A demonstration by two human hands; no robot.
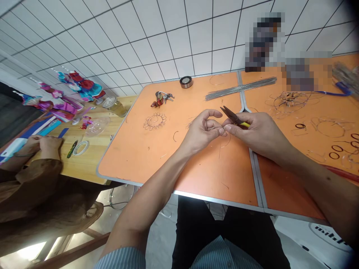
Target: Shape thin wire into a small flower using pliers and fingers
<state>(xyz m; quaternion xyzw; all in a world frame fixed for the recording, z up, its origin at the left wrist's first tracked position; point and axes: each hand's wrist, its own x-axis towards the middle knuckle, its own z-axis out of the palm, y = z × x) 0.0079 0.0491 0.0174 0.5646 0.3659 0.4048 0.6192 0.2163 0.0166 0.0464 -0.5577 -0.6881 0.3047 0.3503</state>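
My left hand (202,130) and my right hand (256,131) meet above the middle of the orange table (157,160). Both pinch a thin bent wire (226,139) that curves down between the fingertips. My right hand also grips pliers (232,116) with dark jaws and yellow handles, the jaws pointing up and left. A finished wire flower (155,121) lies flat to the left of my left hand.
A bundle of straight wires (240,88), a tape roll (186,82) and keys (162,98) lie at the far side. Wire shapes and black rings (333,155) cover the right table. On the left, another person's hands (42,144) rest on a wooden table with colourful toys (67,97).
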